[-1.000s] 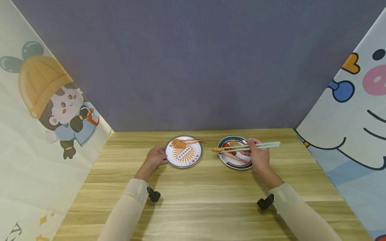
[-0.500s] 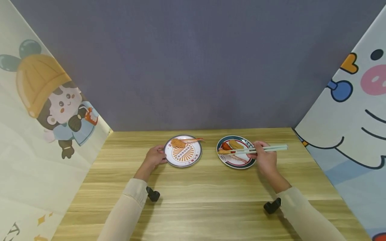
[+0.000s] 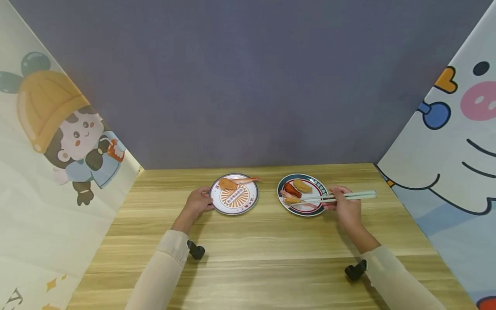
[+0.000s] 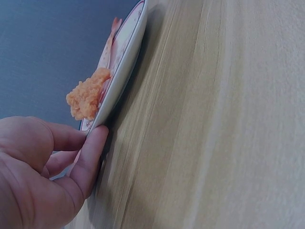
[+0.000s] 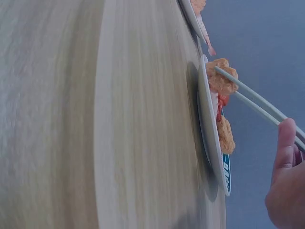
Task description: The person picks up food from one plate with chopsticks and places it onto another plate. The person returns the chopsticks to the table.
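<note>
My left hand (image 3: 199,201) pinches the near-left rim of a white plate (image 3: 248,202) with an orange sunburst pattern. On that plate lie a breaded fried piece (image 4: 88,95) and a shrimp (image 3: 248,180) whose tail reaches past the rim. My right hand (image 3: 346,207) holds a pair of pale green chopsticks (image 3: 358,195). Their tips are at a golden fried piece (image 5: 221,76) at the front left of a second, dark-green-rimmed plate (image 3: 319,182). Also on this plate are a reddish-brown drumstick (image 3: 292,190), another fried piece (image 3: 302,186) and a shrimp partly hidden behind the chopsticks.
Both plates stand on a wood-grain table (image 3: 255,262), side by side with a gap between them. A grey panel (image 3: 248,86) rises behind the table. Printed cartoon panels flank it on the left (image 3: 58,120) and right (image 3: 449,142).
My right hand has moved right and slightly toward me. The fried piece at the chopstick tips has gone from beyond the right plate's left rim to over that plate. My left hand stays at its rim.
</note>
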{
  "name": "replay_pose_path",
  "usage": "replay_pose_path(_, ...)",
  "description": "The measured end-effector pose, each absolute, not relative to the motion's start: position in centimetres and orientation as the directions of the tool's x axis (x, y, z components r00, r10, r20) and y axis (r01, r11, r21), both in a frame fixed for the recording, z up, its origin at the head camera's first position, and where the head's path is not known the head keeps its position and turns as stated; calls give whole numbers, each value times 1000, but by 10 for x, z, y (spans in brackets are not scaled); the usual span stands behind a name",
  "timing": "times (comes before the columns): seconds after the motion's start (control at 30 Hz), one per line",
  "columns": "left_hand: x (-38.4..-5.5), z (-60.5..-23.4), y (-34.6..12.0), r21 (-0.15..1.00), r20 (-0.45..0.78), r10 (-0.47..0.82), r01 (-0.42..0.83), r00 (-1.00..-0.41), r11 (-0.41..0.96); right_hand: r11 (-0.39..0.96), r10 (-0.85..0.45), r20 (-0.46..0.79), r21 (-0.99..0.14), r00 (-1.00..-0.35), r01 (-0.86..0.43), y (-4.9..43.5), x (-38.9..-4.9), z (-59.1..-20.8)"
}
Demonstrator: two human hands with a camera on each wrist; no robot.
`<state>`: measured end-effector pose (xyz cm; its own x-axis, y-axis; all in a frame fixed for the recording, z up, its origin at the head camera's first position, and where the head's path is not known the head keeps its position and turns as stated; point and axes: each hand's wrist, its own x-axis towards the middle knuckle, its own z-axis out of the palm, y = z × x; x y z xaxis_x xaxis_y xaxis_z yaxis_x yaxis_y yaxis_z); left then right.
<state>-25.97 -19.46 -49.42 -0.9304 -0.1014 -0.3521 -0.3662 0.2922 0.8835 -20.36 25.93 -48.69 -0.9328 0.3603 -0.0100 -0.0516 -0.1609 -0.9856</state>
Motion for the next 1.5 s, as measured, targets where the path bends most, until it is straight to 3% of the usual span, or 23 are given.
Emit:
replay_pose_path(0.57, -262, -498, -195, 886, -346, -90, -357, -934, 296, -205, 307, -14, -977, -952, -52, 257, -201, -477)
replay_pose_path(1.5, -262, -500, -196, 890, -326, -87, -337, -941, 309, -193, 323, -69, -981, -944, 6, 199, -226, -481)
